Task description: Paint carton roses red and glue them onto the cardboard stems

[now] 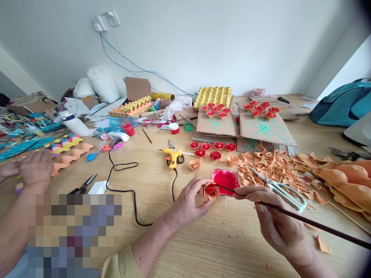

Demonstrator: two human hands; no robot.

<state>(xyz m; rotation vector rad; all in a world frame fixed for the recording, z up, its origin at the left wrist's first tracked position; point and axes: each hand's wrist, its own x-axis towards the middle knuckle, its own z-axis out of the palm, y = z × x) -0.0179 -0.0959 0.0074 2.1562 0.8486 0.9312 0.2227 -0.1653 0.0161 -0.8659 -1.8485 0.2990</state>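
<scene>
Between the thumb and fingers of my left hand (189, 202) is an orange egg-carton flower (211, 192), its centre daubed red. My right hand (279, 220) grips a long dark paintbrush (313, 222), and the brush's tip touches the middle of that flower. Just behind the flower lies a shallow dish of red paint (226, 178). Several red-painted flowers (215, 155) stand in rows beyond the dish. Nearer to it are an unpainted orange flower (194, 165) and an orange cup (233, 160). Scissors with pale handles (285, 193) rest to the right, on orange scraps (269, 168).
A yellow glue gun (173, 156) trails a black cord across the table. Cardboard sheets (263, 129) bearing red flowers and green strokes lie behind. At right is an orange egg tray (344, 177). Another person's hands (36, 168) work at far left, near black scissors (84, 184).
</scene>
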